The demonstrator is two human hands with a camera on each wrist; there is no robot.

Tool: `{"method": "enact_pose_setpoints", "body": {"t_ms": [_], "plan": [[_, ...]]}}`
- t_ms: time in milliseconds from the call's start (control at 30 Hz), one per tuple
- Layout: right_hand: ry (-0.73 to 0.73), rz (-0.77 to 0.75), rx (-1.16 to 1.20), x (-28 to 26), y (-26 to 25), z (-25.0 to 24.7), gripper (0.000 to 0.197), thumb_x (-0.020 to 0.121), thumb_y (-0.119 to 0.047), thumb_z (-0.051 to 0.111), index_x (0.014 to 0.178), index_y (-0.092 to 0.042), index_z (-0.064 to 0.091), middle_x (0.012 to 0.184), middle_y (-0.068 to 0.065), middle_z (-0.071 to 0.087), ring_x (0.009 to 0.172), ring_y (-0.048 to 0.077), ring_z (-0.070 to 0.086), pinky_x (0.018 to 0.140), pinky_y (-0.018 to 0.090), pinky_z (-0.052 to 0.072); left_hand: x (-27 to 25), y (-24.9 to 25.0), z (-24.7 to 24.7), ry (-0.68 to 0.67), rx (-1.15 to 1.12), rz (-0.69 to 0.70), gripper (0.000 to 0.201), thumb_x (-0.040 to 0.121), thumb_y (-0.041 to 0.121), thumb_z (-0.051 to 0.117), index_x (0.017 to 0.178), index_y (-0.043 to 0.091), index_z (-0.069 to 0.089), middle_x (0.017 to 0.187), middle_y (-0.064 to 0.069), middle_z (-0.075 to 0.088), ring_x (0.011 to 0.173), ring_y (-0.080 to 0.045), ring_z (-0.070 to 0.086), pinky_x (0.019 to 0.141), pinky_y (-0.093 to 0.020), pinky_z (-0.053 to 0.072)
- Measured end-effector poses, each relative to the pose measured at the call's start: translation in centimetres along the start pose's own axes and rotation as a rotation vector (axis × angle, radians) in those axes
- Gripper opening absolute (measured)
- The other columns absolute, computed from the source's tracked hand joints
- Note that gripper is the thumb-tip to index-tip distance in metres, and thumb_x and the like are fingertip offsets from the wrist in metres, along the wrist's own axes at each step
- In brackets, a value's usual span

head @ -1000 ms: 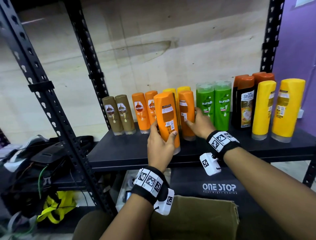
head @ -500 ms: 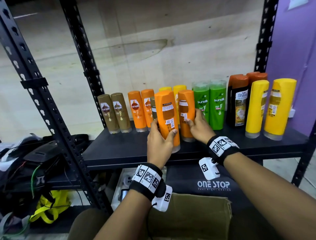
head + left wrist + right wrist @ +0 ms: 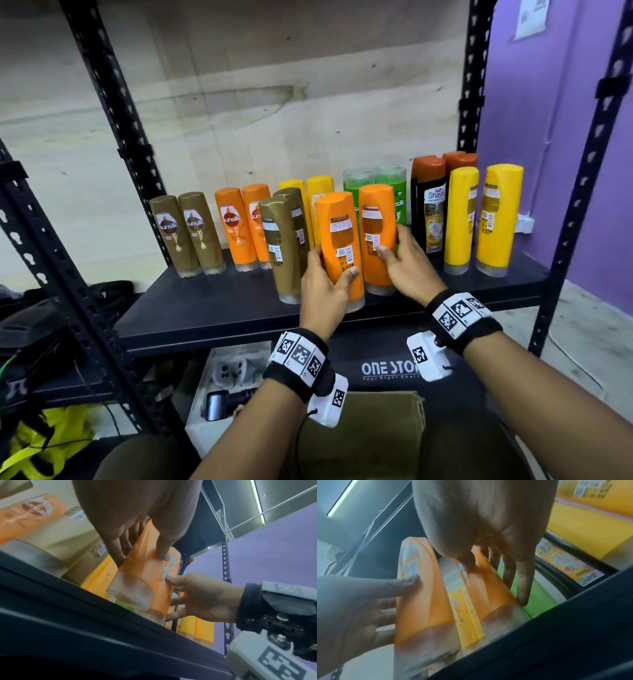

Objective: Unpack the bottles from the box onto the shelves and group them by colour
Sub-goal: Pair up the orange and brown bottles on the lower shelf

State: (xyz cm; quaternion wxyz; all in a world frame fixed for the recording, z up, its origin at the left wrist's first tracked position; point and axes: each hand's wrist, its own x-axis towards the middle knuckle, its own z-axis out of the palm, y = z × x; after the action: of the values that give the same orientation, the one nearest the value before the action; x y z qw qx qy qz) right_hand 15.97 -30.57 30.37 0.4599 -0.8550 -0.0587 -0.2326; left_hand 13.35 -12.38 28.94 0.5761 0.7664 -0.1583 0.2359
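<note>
Two orange bottles stand back-labels-out near the front of the black shelf (image 3: 212, 318). My left hand (image 3: 325, 284) grips the nearer orange bottle (image 3: 339, 240), thumb on its front, fingers behind; the same bottle (image 3: 147, 577) shows in the left wrist view. My right hand (image 3: 404, 270) grips the second orange bottle (image 3: 376, 233), thumb on its label, fingers round its right side; it appears again (image 3: 488, 588) in the right wrist view. Two brown bottles (image 3: 284, 246) stand just left of my left hand. The cardboard box (image 3: 370, 431) sits below, contents hidden.
Along the shelf's back stand two brown bottles (image 3: 188, 233), two orange (image 3: 239, 229), two yellow (image 3: 318, 195), two green (image 3: 390, 181), two black ones with brown caps (image 3: 430, 205) and two tall yellow (image 3: 479, 219). Black uprights (image 3: 113, 113) frame the shelf. A purple wall (image 3: 548, 137) is at the right.
Both orange bottles have shifted right, now in front of the green ones. Two brown bottles have come into sight left of my left hand. My grips are unchanged.
</note>
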Motion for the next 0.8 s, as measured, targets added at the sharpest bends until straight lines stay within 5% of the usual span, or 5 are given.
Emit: {"method": "enact_pose_setpoints", "body": {"t_ms": [267,800], "plan": [[0.086,-0.06,-0.065,-0.4,2.2,-2.3,0.057,0.102,-0.032,0.056,0.151,-0.02,0.03,0.149,0.008,0.044,0.134,0.024,0.047,0.103,0.032,0.037,1.0,-0.3,2.7,-0.03,-0.007,-0.024,0.06,0.089,0.025,0.077,0.138,0.022,0.042,0.128,0.006,0.06,0.115,-0.012,0.061,0.101,-0.035,0.052],[0.173,0.015,-0.107,2.8,3.7,-1.9,0.058,0.101,-0.032,0.057,0.15,-0.014,0.032,0.148,0.011,0.046,0.134,0.029,0.049,0.106,0.04,0.041,6.4,-0.8,7.1,-0.145,0.077,-0.149,0.063,0.094,0.027,0.072,0.144,0.019,0.034,0.137,-0.006,0.059,0.123,-0.026,0.06,0.101,-0.042,0.049]]}}
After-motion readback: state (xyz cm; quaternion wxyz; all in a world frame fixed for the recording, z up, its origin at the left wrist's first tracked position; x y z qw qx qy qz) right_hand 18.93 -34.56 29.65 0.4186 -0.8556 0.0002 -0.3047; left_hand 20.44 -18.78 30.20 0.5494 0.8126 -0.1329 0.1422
